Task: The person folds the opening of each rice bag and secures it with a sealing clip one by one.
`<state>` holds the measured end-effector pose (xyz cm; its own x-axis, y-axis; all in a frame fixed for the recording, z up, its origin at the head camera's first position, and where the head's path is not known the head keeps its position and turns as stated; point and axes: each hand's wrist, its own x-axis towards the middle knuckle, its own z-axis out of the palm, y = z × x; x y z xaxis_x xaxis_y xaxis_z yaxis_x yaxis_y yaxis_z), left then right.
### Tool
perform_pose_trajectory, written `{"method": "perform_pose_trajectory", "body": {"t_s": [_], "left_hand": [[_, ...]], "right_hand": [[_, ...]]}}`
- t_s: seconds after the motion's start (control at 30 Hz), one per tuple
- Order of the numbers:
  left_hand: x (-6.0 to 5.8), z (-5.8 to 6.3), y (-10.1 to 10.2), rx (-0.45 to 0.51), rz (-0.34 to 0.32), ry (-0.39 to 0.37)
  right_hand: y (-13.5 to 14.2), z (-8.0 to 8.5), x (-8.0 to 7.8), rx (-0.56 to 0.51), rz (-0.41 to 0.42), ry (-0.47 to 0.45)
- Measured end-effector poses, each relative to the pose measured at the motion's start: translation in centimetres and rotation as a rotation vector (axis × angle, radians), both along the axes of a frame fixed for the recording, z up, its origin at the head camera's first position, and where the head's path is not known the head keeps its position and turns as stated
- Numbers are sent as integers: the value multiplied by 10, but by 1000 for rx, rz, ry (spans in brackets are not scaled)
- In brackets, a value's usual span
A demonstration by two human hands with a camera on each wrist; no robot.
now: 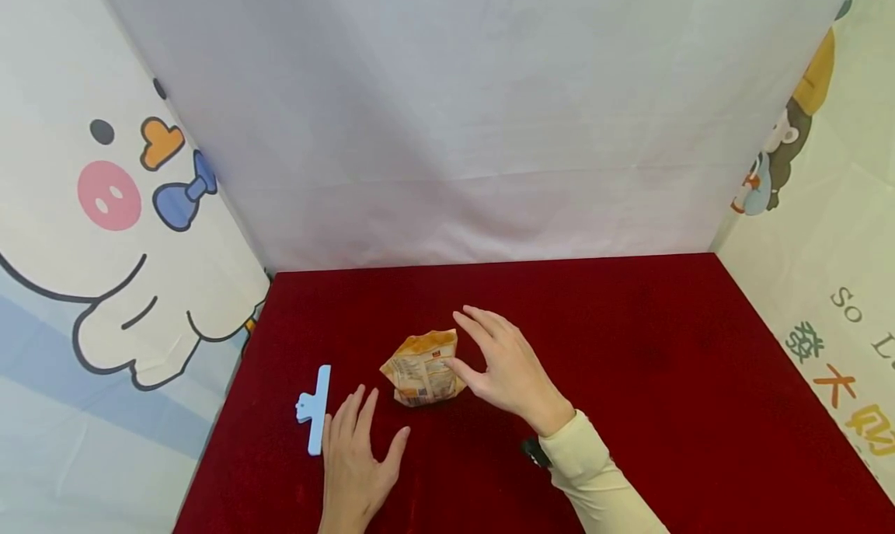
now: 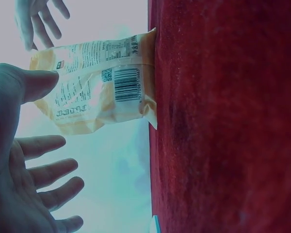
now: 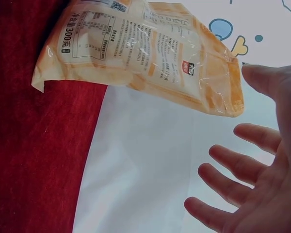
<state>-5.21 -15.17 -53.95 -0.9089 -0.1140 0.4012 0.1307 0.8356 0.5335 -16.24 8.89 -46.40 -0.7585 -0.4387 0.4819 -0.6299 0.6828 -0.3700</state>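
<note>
An orange and cream food packet (image 1: 423,371) stands on the red cloth, its printed back with a barcode (image 2: 128,85) facing me. My right hand (image 1: 506,367) is at the packet's right side, fingers spread, with the thumb close to the upper corner; in the right wrist view the thumb (image 3: 264,80) is near the packet's top edge, and I cannot tell if it touches. Nearer to me, my left hand (image 1: 356,460) hovers with fingers extended and holds nothing. A light blue bag clip (image 1: 318,410) lies just left of the left fingers.
Red cloth (image 1: 629,363) covers the table. A white curtain (image 1: 489,130) rises behind it, with printed cartoon sheets (image 1: 91,308) on the left and right sides. A small dark object (image 1: 535,451) shows beside the right wrist.
</note>
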Motion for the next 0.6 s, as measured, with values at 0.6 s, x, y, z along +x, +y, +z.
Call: {"method": "perform_pose_trajectory", "body": {"t_s": [0.6], "left_hand": [[-2,2,0,1,-3,38]], "right_hand": [[-7,6,0,-6,31,-26]]}}
